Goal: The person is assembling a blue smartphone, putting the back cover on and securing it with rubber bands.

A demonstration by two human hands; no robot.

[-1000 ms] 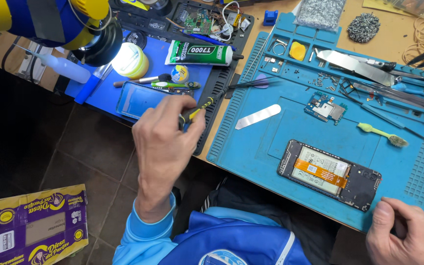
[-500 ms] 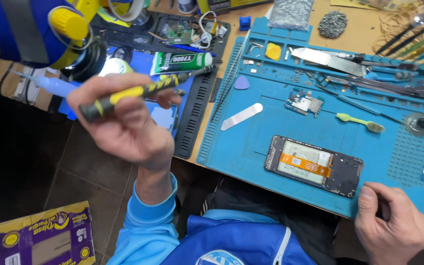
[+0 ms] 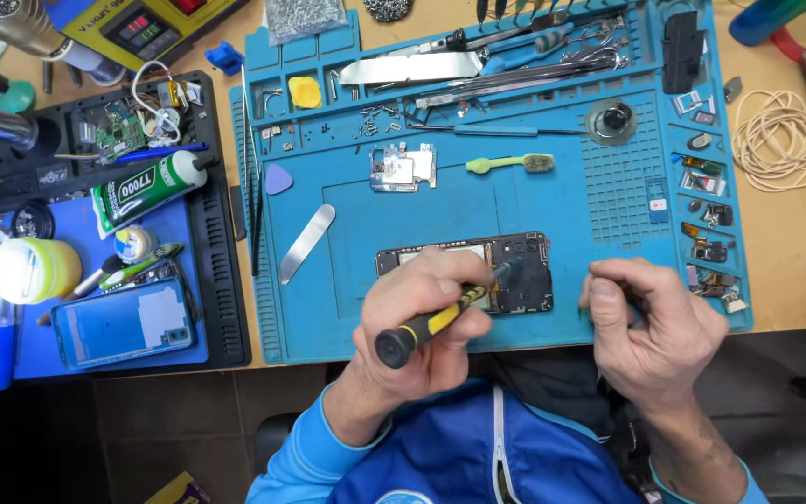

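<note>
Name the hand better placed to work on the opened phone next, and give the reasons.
Left. The left hand grips the black and yellow screwdriver with its tip at the opened phone on the blue mat. The right hand rests beside the phone, holding no visible tool.

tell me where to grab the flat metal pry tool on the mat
Probably best pinch the metal pry tool across its narrow middle, from above. It lies flat on the blue mat, slanting from lower left to upper right, with bare mat along both long edges, left of the opened phone.
</note>
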